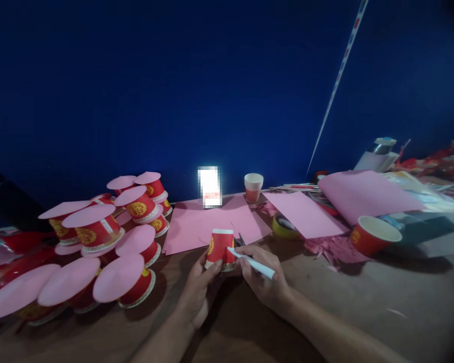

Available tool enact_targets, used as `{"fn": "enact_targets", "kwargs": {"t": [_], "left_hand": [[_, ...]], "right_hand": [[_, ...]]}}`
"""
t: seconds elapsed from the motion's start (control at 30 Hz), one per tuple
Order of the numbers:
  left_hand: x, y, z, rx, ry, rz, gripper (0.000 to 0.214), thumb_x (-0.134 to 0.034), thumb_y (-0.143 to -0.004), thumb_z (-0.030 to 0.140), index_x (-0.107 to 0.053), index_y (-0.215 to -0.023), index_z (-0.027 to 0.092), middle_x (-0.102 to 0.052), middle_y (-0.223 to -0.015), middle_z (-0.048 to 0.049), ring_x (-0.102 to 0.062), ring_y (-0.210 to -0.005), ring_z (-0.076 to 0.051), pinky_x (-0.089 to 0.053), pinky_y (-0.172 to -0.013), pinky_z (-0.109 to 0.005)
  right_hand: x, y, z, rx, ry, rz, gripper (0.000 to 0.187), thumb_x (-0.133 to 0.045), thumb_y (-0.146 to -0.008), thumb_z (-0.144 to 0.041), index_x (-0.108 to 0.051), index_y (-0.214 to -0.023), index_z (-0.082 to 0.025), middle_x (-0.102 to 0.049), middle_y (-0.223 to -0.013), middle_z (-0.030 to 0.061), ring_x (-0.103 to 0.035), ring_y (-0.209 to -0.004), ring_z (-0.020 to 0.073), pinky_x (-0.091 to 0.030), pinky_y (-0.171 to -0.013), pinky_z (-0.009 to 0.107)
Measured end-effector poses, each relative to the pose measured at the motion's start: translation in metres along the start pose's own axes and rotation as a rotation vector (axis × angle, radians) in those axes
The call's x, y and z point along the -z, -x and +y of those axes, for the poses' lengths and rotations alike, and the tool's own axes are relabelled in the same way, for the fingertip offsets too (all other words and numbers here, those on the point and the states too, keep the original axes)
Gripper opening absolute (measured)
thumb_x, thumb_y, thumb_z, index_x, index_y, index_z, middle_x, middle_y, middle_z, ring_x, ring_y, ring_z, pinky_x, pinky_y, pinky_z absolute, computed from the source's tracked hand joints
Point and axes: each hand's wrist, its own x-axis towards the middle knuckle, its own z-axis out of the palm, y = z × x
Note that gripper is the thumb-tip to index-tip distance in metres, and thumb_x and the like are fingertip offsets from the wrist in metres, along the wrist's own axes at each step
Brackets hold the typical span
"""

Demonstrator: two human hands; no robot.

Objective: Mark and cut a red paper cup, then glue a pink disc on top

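Observation:
Low over the table's middle, my left hand (201, 285) grips a red paper cup (223, 247) with gold print, its narrow end up and patterned rim down. Between the fingers of my right hand (268, 272) is a white pen (261, 267), its tip against or very near the cup's side. Behind the cup lie pink paper sheets (187, 224) with faint curved lines. Dark scissor-like blades (241, 239) show partly beside my right fingers. To the left, several red cups topped with pink paper discs (119, 277) stand grouped, some stacked.
A pixelated bright rectangle (209, 186) stands at the back. Near it is a small white-and-red cup (253, 187). On the right are a tape roll (284, 226), more pink paper (366, 196), pink scraps (335, 249) and a tilted red cup (374, 237). A blue wall (227, 91) rises behind.

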Motion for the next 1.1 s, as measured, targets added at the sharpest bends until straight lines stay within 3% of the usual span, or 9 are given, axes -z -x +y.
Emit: {"fn": "enact_targets", "kwargs": {"t": [0.17, 0.4, 0.67, 0.8, 0.9, 1.0, 1.1], "left_hand": [[0.002, -0.001, -0.002, -0.005, 0.023, 0.013, 0.053, -0.067, -0.071, 0.017, -0.049, -0.120, 0.017, -0.067, -0.101, -0.0087, -0.063, -0.095, -0.022, -0.048, -0.087, -0.033], [0.001, 0.000, 0.001, -0.004, 0.025, 0.056, 0.059, -0.069, -0.069, 0.016, -0.046, -0.123, 0.020, -0.066, -0.105, -0.0067, -0.063, -0.096, -0.019, -0.047, -0.089, -0.032], [0.002, 0.000, 0.001, -0.008, 0.065, 0.080, 0.054, -0.068, -0.070, 0.012, -0.050, -0.120, 0.020, -0.069, -0.100, -0.0049, -0.064, -0.093, -0.017, -0.051, -0.083, -0.026], [0.009, -0.003, 0.000, -0.026, 0.121, 0.091, 0.047, -0.065, -0.071, 0.008, -0.053, -0.115, 0.021, -0.069, -0.099, -0.0035, -0.065, -0.089, -0.014, -0.052, -0.080, -0.023], [0.012, -0.004, 0.001, -0.006, 0.157, 0.113, 0.044, -0.064, -0.073, 0.008, -0.053, -0.114, 0.022, -0.070, -0.097, -0.0019, -0.065, -0.086, -0.012, -0.053, -0.079, -0.023], [0.013, -0.003, 0.002, 0.030, 0.158, 0.133, 0.044, -0.064, -0.073, 0.010, -0.053, -0.114, 0.022, -0.069, -0.097, -0.0026, -0.065, -0.087, -0.013, -0.052, -0.082, -0.026], [0.011, -0.002, 0.002, 0.041, 0.144, 0.129, 0.047, -0.065, -0.072, 0.010, -0.052, -0.116, 0.022, -0.069, -0.093, -0.0024, -0.066, -0.082, -0.013, -0.053, -0.079, -0.024]], "right_hand": [[0.002, 0.002, -0.005, -0.149, -0.159, -0.006, 0.015, -0.052, -0.082, -0.018, -0.060, -0.095, -0.018, -0.066, -0.082, 0.0045, -0.062, -0.071, 0.0148, -0.050, -0.066, 0.025], [-0.008, -0.005, 0.003, -0.530, -0.791, 0.111, 0.010, -0.057, -0.081, -0.027, -0.055, -0.084, -0.018, -0.059, -0.068, -0.0001, -0.053, -0.057, 0.0091, -0.044, -0.053, 0.020], [-0.007, -0.009, 0.006, -0.675, -1.109, 0.073, 0.009, -0.062, -0.076, -0.023, -0.058, -0.080, -0.016, -0.057, -0.069, 0.0002, -0.050, -0.059, 0.0081, -0.042, -0.053, 0.018], [-0.008, -0.008, 0.010, -0.697, -1.089, 0.089, 0.013, -0.064, -0.074, -0.024, -0.058, -0.084, -0.017, -0.059, -0.072, -0.0002, -0.052, -0.061, 0.0079, -0.041, -0.054, 0.017], [-0.008, -0.007, 0.011, -0.645, -0.931, 0.094, 0.011, -0.062, -0.076, -0.026, -0.058, -0.084, -0.018, -0.057, -0.068, -0.0013, -0.050, -0.057, 0.0076, -0.039, -0.051, 0.016], [-0.004, -0.005, 0.005, -0.495, -0.635, 0.061, 0.010, -0.055, -0.081, -0.027, -0.057, -0.083, -0.018, -0.053, -0.062, -0.0023, -0.046, -0.052, 0.0080, -0.037, -0.046, 0.018], [0.003, -0.002, -0.005, -0.252, -0.323, 0.001, 0.008, -0.052, -0.082, -0.024, -0.057, -0.084, -0.018, -0.058, -0.068, 0.0009, -0.051, -0.056, 0.0109, -0.042, -0.052, 0.022]]}}
